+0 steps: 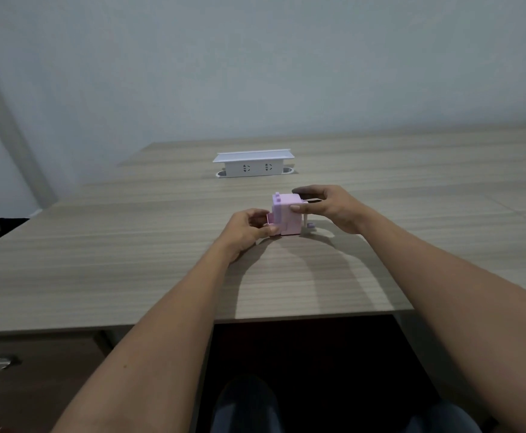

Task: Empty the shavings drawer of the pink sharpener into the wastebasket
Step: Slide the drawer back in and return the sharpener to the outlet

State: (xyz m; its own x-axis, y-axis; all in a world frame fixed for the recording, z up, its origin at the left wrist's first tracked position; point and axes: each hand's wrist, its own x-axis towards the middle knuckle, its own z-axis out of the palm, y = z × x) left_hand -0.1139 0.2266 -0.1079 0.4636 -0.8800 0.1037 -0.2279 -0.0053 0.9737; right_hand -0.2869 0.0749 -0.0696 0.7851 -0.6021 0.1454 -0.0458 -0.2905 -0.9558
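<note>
Sharpener (287, 215) stands upright on the desk (130, 260), near the middle, its crank (308, 222) at its 3 o'clock side. The right hand (329, 207) clasps the top of its body, thumb on the near face and fingers (305, 191) over the far edge. At its 9 o'clock the drawer (271, 222) sticks partway out of the base, and the left hand (249, 231) pinches it between thumb and fingertips. A white socket box (253, 163) sits on the desk at 11 o'clock, well apart from the sharpener
</note>
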